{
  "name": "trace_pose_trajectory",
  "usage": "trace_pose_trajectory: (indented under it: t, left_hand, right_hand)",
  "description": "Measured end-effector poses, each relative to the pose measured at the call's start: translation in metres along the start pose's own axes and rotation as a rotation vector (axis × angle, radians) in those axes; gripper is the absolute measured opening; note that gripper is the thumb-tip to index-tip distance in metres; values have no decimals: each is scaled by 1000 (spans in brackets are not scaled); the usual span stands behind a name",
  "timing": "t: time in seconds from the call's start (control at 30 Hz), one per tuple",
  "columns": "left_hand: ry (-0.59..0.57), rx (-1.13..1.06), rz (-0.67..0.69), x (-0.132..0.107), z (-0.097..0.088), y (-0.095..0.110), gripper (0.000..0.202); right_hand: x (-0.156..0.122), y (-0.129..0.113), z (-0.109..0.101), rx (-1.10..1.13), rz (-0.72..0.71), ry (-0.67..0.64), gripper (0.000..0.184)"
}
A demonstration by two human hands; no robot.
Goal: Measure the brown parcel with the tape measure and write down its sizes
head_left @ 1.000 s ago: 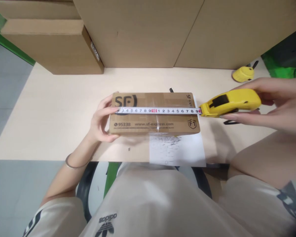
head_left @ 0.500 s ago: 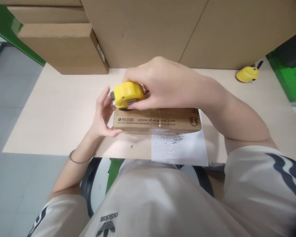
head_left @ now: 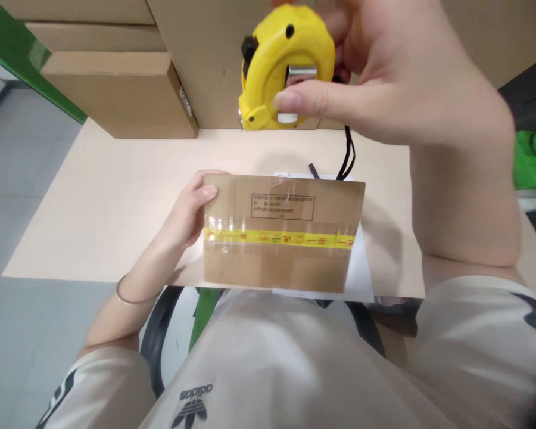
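Head view: left grip closed on the left end of the cardboard box, thumb on its upper face; right grip closed around the yellow tape measure, raised beyond the box, no drawn-out blade visible. Box lies over the near edge of the surface; contact cannot be told. Step, as judged: measuring, between readings; next move would call for hooking a box edge. Box long axis left–right; tape measure's mouth points left and down
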State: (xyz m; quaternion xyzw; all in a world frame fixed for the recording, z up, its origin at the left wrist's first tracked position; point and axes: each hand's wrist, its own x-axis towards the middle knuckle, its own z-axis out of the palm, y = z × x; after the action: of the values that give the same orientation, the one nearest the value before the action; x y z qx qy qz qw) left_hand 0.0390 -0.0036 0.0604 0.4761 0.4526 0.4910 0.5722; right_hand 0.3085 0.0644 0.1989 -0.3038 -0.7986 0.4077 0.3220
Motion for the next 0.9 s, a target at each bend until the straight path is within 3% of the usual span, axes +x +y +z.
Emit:
trace_pose_trajectory:
  t: [0.1, 0.3, 0.53, 0.63, 0.9]
  left_hand:
    - [-44, -101, -122, 3, 12, -5, 44]
    - [-7, -80, -222, 20, 5, -31, 49]
    - [67, -69, -227, 36, 2, -40, 37]
    - [34, -142, -194, 38, 4, -45, 39]
    - [45, -276, -281, 37, 10, -55, 53]
  right_hand:
    - [-4, 12, 2, -227, -152, -42, 59]
    - [-14, 29, 16, -247, -6, -72, 36]
    - [-25, 60, 44, -206, 6, -287, 37]
    - [-26, 70, 50, -294, 77, -284, 38]
    - [-25, 90, 61, -435, 38, -232, 49]
